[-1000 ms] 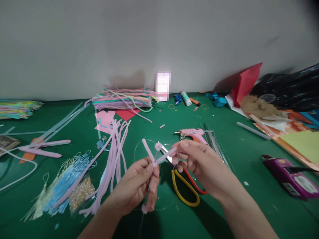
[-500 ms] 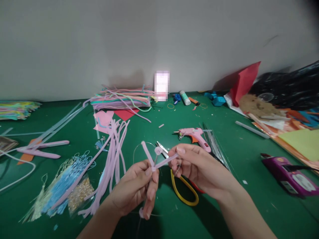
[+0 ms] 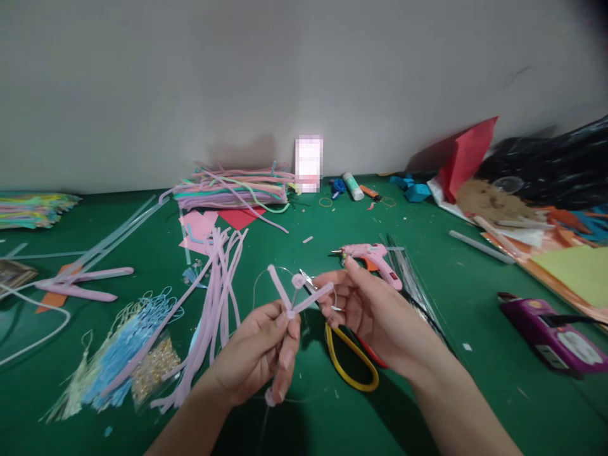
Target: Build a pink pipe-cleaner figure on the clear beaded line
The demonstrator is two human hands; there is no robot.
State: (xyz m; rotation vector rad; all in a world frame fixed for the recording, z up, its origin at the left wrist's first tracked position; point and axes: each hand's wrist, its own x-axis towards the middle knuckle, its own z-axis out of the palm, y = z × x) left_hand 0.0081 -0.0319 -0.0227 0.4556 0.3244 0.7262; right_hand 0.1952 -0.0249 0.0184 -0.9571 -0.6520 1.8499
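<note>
My left hand pinches a lilac pipe cleaner between thumb and fingers. It is bent into a V around a thin wire stem, with its two arms pointing up and outward. A small coiled lilac knob tops the stem between the arms. Lower down, another lilac coil shows below my left fingers. My right hand is beside the V's right arm, thumb raised away from the fingers; the arm's tip lies in front of these fingers. Yellow-and-red-handled scissors lie beneath, partly hidden by my right hand.
A pink glue gun lies behind my right hand, near thin wires. Lilac pipe cleaners, blue tassels and a bag of beads are at left. A purple device sits at right.
My right thumb has lifted off the V's right arm and the fingers have spread. The V has shifted slightly up and left in my left hand.
</note>
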